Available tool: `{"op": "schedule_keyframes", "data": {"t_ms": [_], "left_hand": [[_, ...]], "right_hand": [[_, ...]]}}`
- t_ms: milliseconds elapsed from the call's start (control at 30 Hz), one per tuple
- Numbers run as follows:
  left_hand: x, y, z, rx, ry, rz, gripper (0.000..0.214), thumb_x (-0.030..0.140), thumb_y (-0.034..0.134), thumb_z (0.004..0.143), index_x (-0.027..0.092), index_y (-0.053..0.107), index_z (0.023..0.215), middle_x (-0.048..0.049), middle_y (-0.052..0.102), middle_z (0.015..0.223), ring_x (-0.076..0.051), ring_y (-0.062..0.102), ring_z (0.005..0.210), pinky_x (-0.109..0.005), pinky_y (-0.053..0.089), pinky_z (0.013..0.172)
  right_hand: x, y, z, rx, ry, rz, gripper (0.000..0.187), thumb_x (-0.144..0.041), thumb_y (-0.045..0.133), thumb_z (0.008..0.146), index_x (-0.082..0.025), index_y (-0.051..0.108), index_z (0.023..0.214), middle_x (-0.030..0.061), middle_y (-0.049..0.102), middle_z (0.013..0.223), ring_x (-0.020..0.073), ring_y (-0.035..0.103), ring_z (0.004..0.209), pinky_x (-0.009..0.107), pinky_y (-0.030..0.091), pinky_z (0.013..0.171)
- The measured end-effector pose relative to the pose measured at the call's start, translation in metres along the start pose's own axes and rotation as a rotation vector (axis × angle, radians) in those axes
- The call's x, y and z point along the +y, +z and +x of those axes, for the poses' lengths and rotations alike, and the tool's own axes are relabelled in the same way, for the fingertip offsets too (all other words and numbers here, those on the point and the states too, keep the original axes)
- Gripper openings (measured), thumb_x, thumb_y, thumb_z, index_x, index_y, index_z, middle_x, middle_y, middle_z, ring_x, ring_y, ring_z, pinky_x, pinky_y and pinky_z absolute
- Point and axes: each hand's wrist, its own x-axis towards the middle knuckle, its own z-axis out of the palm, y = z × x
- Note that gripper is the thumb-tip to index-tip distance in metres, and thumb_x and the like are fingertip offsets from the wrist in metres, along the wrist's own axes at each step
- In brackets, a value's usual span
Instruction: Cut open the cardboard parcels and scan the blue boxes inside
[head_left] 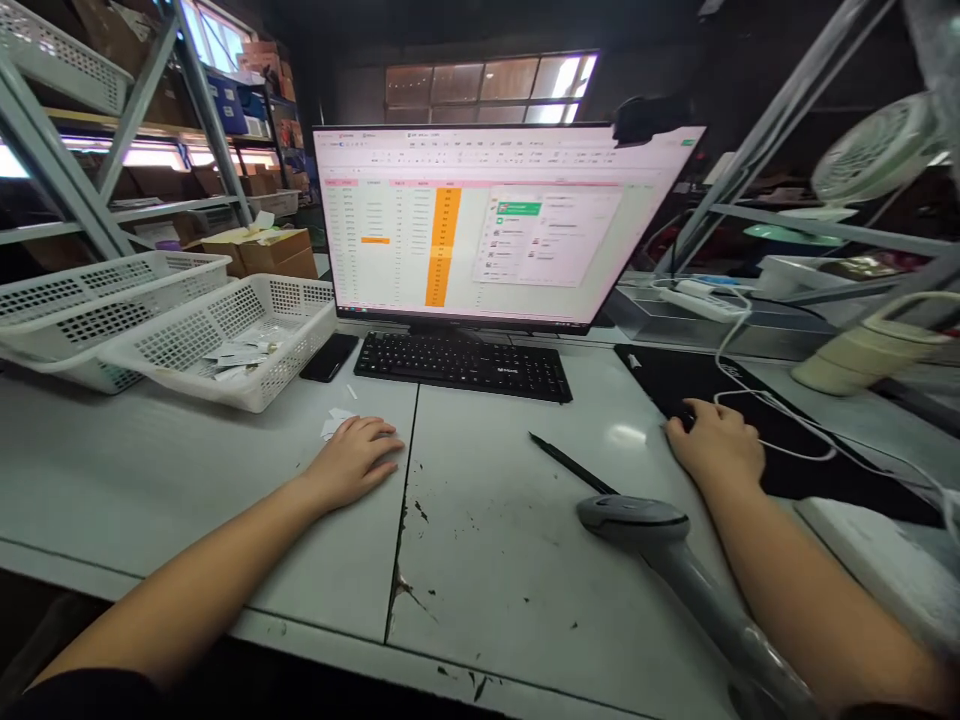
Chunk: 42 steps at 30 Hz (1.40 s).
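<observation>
My left hand (352, 460) lies palm down on the table, fingers slightly apart and holding nothing. Small white paper scraps (335, 422) sit just beyond its knuckles. On the right, my right hand (718, 442) curls over a dark computer mouse (685, 418), mostly hidden under the fingers, at the edge of a black mouse pad (795, 470). Between my arms are a black pen (570, 462) and a grey handheld barcode scanner (637, 520). Beyond them, a monitor (405, 240) displays a spreadsheet with an orange column and a pop-up window.
A black keyboard (457, 365) lies below the monitor, beside a black phone (330, 358). White baskets (259, 395) stand at left, one with paper slips inside. White cables (795, 410) cross the mouse pad near a beige cup (862, 355) and a fan (870, 150).
</observation>
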Motion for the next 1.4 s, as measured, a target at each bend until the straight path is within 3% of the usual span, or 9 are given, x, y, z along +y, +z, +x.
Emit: {"op": "schedule_keyframes", "data": {"t_ms": [200, 633, 1400], "left_hand": [[-0.004, 0.002, 0.000, -0.004, 0.028, 0.000, 0.032, 0.031, 0.060, 0.104, 0.027, 0.071, 0.134, -0.0094, 0.068, 0.143, -0.033, 0.058, 0.139, -0.063, 0.043, 0.122], [-0.011, 0.009, 0.000, -0.013, 0.045, -0.033, 0.034, 0.036, 0.055, 0.105, 0.030, 0.072, 0.134, -0.0080, 0.068, 0.143, -0.033, 0.061, 0.137, -0.067, 0.046, 0.119], [-0.012, 0.010, 0.000, -0.012, 0.046, 0.009, 0.034, 0.035, 0.054, 0.105, 0.031, 0.074, 0.133, -0.0087, 0.070, 0.141, -0.034, 0.060, 0.139, -0.068, 0.044, 0.121]], "right_hand": [[0.011, 0.009, 0.003, 0.061, -0.014, 0.007, 0.052, -0.038, 0.041, 0.107, -0.013, 0.061, 0.148, 0.0269, 0.052, 0.155, 0.0399, 0.059, 0.127, 0.048, 0.049, 0.101], [0.019, 0.022, 0.011, 0.107, -0.035, 0.076, 0.049, -0.040, 0.046, 0.106, -0.016, 0.067, 0.143, 0.0239, 0.052, 0.153, 0.0393, 0.059, 0.129, 0.051, 0.050, 0.107], [0.019, 0.021, 0.011, 0.071, -0.035, 0.108, 0.050, -0.041, 0.047, 0.106, -0.016, 0.065, 0.146, 0.0244, 0.048, 0.157, 0.0405, 0.056, 0.135, 0.053, 0.049, 0.111]]}}
